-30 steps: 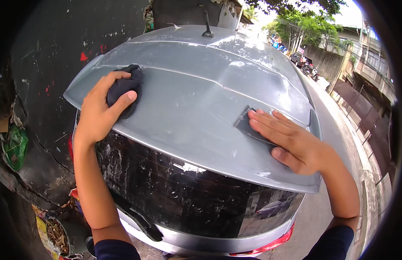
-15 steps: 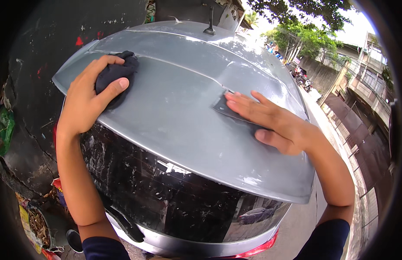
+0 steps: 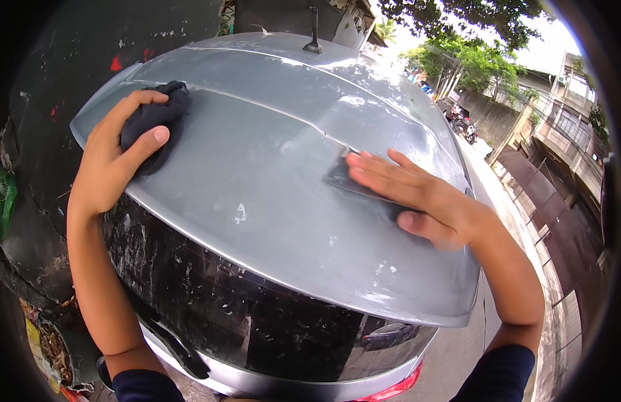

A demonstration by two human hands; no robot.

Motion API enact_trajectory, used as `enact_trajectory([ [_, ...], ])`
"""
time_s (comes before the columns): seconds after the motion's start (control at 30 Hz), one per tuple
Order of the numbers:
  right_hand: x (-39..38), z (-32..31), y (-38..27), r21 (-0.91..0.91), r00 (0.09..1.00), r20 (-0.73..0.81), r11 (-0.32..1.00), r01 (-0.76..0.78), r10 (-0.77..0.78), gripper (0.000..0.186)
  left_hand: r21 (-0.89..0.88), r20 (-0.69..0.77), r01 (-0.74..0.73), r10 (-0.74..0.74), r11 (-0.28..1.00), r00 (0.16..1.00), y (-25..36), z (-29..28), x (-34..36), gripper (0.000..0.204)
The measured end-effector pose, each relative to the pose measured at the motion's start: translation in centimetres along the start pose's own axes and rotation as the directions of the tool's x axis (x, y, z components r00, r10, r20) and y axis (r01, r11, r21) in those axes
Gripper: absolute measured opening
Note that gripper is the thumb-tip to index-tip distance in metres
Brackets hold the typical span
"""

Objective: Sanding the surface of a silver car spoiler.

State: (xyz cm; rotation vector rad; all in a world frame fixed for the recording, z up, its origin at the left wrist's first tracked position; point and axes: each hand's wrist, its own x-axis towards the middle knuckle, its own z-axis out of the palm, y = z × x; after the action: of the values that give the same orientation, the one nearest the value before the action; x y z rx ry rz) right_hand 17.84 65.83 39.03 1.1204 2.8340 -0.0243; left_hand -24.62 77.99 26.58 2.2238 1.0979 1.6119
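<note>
My left hand (image 3: 109,151) grips a bunched dark cloth (image 3: 156,117), fingers over its top and thumb along its near side. The cloth rests on the left part of the grey rear spoiler (image 3: 257,194) of a car. Toward the right, my right hand (image 3: 418,194) lies nearly flat, fingers stretched out, pressing a dark sheet of sandpaper (image 3: 340,177) against the spoiler. Much of the sheet is hidden under the fingers. The thumb stands apart from them, slightly blurred. Whitish smears mark the dull grey surface around both hands.
Below the spoiler is the dark, spotted rear window (image 3: 257,315) with a black wiper (image 3: 170,342). An antenna (image 3: 313,33) stands on the roof. A dark wall (image 3: 49,114) rises close on the left, with a litter-filled container (image 3: 56,348) at its foot. A street runs along the right.
The view has shifted slightly, so the cloth and left hand appear further left. My right hand and the sandpaper sit slightly lower on the spoiler. Both hands keep their hold.
</note>
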Motion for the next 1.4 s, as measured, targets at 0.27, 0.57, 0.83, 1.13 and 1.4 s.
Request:
enact_trajectory([
  [0.27,-0.5,0.5,-0.1,-0.029,0.997,-0.06,0.998,-0.053,0.051,0.072,0.016,-0.008,0.013,-0.013,1.0,1.0,0.9,0.8,0.7,0.047],
  [0.57,-6.6,1.8,-4.4,-0.026,0.981,0.001,0.981,-0.194,0.194,0.066,0.108,-0.001,0.022,-0.022,0.994,1.0,2.4,0.9,0.9,0.047],
  [0.83,-1.9,1.8,-5.6,-0.015,0.979,0.124,0.986,-0.164,0.164,0.072,0.096,0.021,0.016,-0.018,0.995,1.0,-0.1,-1.0,-0.6,0.049],
  [1.13,4.6,2.5,-6.2,-0.149,0.998,-0.06,0.989,-0.015,0.006,0.072,0.02,0.008,0.078,-0.078,0.997,0.997,1.4,0.7,0.3,0.048],
  [1.4,-8.9,2.6,-9.0,0.092,0.972,0.071,0.969,-0.23,0.224,0.068,0.22,0.03,0.093,-0.102,0.971,0.994,3.2,0.5,0.6,0.052],
])
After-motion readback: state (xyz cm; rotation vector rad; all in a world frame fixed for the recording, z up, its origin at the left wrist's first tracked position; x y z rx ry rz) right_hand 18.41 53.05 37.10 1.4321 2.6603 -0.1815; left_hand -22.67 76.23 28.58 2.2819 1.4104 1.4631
